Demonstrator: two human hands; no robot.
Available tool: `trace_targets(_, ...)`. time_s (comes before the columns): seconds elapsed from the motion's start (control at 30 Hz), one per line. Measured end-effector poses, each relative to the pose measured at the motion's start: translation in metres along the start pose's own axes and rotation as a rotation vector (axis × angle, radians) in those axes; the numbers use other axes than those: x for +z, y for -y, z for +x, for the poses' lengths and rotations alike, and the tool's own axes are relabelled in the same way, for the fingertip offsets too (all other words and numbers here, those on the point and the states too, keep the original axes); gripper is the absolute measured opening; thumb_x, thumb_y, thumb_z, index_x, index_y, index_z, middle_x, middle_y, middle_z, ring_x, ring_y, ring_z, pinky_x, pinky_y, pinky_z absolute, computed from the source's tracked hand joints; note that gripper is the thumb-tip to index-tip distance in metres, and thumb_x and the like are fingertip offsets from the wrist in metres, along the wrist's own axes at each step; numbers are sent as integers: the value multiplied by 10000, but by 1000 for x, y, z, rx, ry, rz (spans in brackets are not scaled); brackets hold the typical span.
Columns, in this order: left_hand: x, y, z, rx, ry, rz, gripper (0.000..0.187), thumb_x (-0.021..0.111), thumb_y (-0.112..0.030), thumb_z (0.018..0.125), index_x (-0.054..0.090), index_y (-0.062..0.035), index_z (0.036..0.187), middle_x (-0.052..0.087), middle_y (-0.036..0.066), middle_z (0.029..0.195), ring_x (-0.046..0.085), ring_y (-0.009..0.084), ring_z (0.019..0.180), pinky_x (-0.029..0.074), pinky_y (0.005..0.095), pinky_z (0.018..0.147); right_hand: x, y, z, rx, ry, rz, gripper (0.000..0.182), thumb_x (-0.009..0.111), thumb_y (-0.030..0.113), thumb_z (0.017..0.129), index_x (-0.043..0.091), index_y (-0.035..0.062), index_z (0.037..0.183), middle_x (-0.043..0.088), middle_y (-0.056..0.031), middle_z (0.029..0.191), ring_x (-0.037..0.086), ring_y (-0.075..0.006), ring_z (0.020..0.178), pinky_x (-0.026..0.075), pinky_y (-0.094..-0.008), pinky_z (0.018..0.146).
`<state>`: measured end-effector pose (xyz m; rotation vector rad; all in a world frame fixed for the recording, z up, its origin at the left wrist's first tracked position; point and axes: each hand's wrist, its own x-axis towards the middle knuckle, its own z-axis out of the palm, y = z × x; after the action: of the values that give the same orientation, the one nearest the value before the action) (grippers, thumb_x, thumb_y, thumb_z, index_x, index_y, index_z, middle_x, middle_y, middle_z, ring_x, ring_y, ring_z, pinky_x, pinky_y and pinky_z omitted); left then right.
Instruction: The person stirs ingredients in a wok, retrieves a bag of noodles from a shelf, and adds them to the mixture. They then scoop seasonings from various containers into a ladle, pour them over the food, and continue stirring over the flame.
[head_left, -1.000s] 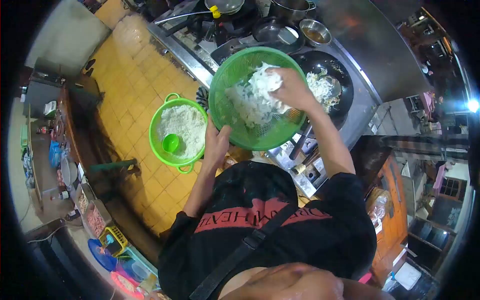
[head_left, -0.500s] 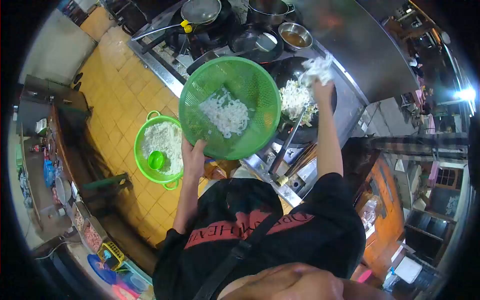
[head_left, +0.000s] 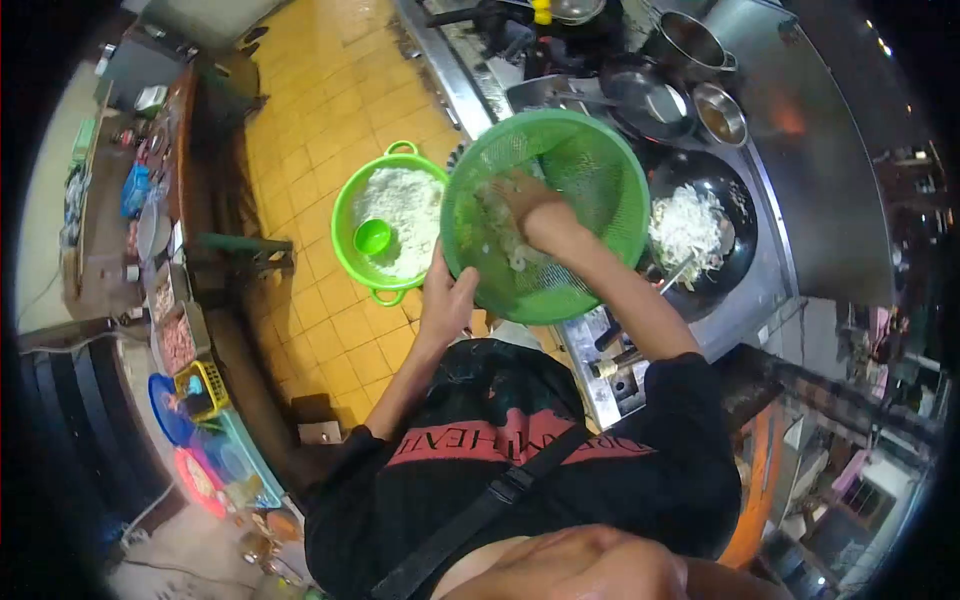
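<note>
My left hand (head_left: 447,303) grips the near-left rim of a green mesh basket (head_left: 610,285), which is tilted in front of my body. Inside the basket, my right hand (head_left: 540,212) reaches down into flat white noodles (head_left: 518,255). Its fingers are blurred and partly lost among them, so I cannot make out how closed they are. Right of the basket, a black wok (head_left: 738,215) on the stove holds a heap of white noodles (head_left: 687,222) over other food. The metal end of a ladle or spatula (head_left: 677,272) rests in the wok.
On the left, a bright green colander (head_left: 345,238) holds white flour-like powder and a small green cup (head_left: 372,237). Behind the wok stand a dark pan (head_left: 640,95), a steel bowl (head_left: 720,113) and a pot (head_left: 690,45). A wooden table (head_left: 180,150) lines the far left.
My right hand has left the wok, where it held noodles, and gone into the basket. More white noodles lie in the wok. The view has shifted, with the stove further right.
</note>
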<state>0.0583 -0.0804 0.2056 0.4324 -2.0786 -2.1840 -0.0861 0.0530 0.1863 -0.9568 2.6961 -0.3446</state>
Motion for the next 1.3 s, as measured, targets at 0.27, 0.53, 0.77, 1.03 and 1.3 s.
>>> trace_targets(0.27,-102,4,-31,40,-89,-89,572,453,19,796,333,23,1355,575,84,1070,557,117,878,472,241,725,96,89,64,-244,294,58,296,537,130,809,563,42,1090,590,-237,1061,603,-355,955,485,-430,806)
trace_targets(0.53,-293,9,-78,-81,-295,54,623,509,-84,777,351,-8,1375,631,178,920,613,213,723,498,340,696,109,265,83,-522,265,-228,416,501,155,817,519,114,1230,596,-216,1059,585,-366,981,466,-467,834)
trace_targets(0.77,-429,22,-107,54,-653,72,624,517,-95,792,338,-52,1388,640,196,918,638,242,781,500,358,716,148,424,173,-882,460,-88,142,606,83,695,640,1,806,627,-225,763,623,-381,723,495,-438,649)
trace_targets(1.03,-595,26,-103,177,-1064,2,394,545,-82,800,469,-8,1180,605,166,1032,603,260,924,474,363,794,101,635,295,-1029,270,106,226,581,32,688,659,16,900,622,-224,794,623,-367,736,491,-420,656)
trace_targets(1.3,-780,-2,-90,284,-1468,-220,456,507,1,780,409,-3,1226,539,94,1067,542,179,908,482,284,710,107,855,410,-1165,254,649,244,604,59,751,668,23,984,665,-193,893,657,-295,817,501,-351,712)
